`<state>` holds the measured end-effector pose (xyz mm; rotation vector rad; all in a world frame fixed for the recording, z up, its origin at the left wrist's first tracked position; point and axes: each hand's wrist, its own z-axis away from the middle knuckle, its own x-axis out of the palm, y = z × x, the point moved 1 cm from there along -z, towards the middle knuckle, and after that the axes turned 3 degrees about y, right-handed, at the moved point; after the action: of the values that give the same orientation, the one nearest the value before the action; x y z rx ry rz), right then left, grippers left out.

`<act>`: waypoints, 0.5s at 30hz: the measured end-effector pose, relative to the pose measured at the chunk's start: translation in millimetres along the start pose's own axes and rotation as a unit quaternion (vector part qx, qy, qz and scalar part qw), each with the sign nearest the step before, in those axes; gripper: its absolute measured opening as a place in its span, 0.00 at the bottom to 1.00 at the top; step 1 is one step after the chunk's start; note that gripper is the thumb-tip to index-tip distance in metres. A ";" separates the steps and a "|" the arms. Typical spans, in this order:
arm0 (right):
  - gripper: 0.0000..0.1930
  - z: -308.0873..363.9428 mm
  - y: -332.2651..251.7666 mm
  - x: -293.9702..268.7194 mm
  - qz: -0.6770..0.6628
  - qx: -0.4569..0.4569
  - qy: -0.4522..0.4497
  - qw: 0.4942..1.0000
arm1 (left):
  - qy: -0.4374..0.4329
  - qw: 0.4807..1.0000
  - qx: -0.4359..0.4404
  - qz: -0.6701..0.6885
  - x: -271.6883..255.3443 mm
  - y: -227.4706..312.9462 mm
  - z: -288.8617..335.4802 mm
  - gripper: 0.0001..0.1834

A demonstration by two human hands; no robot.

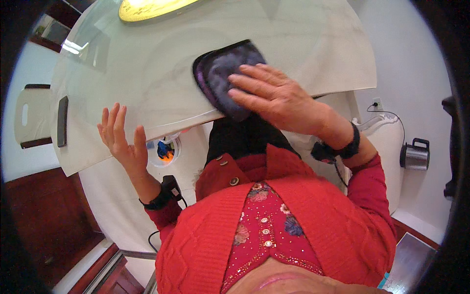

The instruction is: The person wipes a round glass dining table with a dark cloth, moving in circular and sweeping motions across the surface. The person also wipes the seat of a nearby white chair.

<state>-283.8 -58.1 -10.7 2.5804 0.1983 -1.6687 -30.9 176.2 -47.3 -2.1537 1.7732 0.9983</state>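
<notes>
A dark cloth item (pixel 223 68), purplish-black with a black edging and one rounded side, lies at the near edge of the pale table; I cannot make out its exact kind. Across its right part rests my right hand (pixel 274 93), fingers stretched out and laid flat on the cloth, slightly blurred. My left hand (pixel 122 137) is raised near the table's front edge, to the left of the cloth. Its fingers are apart and nothing is in them.
The marbled table (pixel 147 83) bears a yellow round mat (pixel 152 9) at the far side and a dark flat bar (pixel 62 121) at its left edge. Below stands a white bucket (pixel 177 156) with blue and orange things. A steel kettle (pixel 416 156) is at the right.
</notes>
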 end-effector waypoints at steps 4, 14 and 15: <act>0.19 -5.7 -11.1 5.9 -0.013 0.023 0.039 0.999 | -0.049 0.997 0.060 0.027 -5.2 -2.2 2.0 0.21; 0.28 57.8 67.9 -17.7 0.086 0.195 0.047 0.976 | -0.051 0.989 0.133 -0.038 11.7 27.9 4.8 0.17; 0.28 61.9 78.1 -21.0 0.093 0.200 0.046 0.974 | -0.046 0.987 0.147 -0.039 17.3 39.8 3.1 0.17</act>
<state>-337.2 -144.5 -18.4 2.8444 -0.4076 -1.6645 -67.8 153.0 -49.1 -1.9462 1.6621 0.7494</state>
